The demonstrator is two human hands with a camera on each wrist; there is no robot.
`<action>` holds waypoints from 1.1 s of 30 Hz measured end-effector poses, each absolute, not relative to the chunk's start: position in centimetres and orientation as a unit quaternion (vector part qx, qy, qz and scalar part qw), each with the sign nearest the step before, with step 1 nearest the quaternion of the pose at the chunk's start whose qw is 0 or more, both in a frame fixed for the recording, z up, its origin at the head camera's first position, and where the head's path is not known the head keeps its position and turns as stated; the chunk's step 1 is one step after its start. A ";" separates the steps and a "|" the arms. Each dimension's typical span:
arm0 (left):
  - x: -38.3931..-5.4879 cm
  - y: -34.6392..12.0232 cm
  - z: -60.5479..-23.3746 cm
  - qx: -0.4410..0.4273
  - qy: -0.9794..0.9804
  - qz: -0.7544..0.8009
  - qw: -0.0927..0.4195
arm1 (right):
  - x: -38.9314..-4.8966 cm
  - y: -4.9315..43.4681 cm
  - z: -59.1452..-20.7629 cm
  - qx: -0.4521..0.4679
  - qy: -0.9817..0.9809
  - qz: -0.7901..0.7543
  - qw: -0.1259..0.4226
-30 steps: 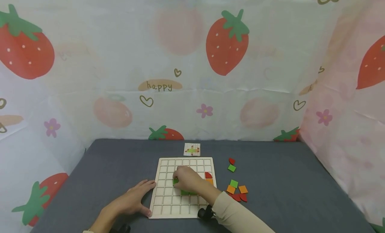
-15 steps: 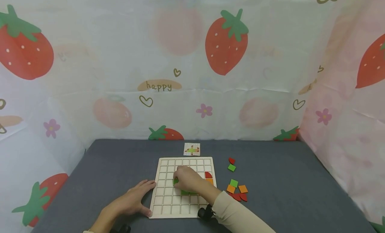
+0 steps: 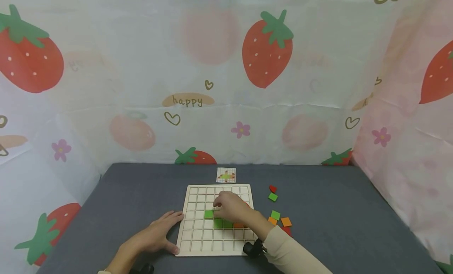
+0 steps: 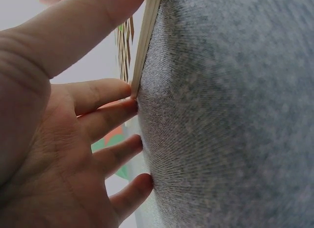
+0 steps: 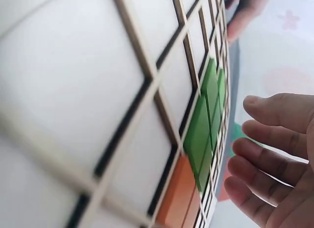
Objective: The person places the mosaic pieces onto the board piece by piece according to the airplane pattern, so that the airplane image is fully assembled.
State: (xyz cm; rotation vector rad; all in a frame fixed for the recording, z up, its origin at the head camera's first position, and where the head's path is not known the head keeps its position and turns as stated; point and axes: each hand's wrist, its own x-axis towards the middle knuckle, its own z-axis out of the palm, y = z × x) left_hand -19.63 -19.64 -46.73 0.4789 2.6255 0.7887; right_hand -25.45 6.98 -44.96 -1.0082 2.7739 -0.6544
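A pale wooden grid board [image 3: 194, 242] lies on the table. My left hand [image 3: 152, 234] rests at its left edge, fingers extended with fingertips at the side, thumb by the near corner. My right hand [image 3: 231, 207] hovers over the middle of the board; in the right wrist view its fingers [image 5: 255, 152] are loosely bent and hold nothing. A green square tile [image 3: 209, 214] sits in a cell just left of that hand. Nearer in the grid, two more green tiles [image 3: 218, 223] and an orange tile [image 3: 238, 225] line up. The right hand hides part of the board's right side.
Right of the board lie loose tiles: a red curved one [image 3: 273, 188], a green square [image 3: 273, 197], another green square [image 3: 275, 215], orange squares [image 3: 286, 221] and red pieces [image 3: 287, 230] partly behind the sleeve. A small pattern card [image 3: 226, 175] lies beyond the board.
The right hand has let go of the green tile, which stays in its cell, and has lifted and shifted to the right. The left hand has not moved.
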 end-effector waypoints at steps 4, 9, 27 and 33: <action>-19.6 -19.7 -46.7 0.170 0.928 0.279 0.179 | -25.6 8.4 -44.9 -0.328 0.913 -0.238 0.051; -19.5 -19.7 -46.7 0.172 0.927 0.282 0.178 | -25.5 10.3 -44.7 -0.319 0.911 -0.259 0.036; -19.5 -19.8 -46.6 0.187 0.926 0.280 0.168 | -24.9 17.3 -44.4 -0.262 0.926 -0.271 0.018; -19.6 -19.7 -46.5 0.179 0.927 0.276 0.182 | -24.7 19.1 -45.0 -0.246 0.933 -0.262 0.015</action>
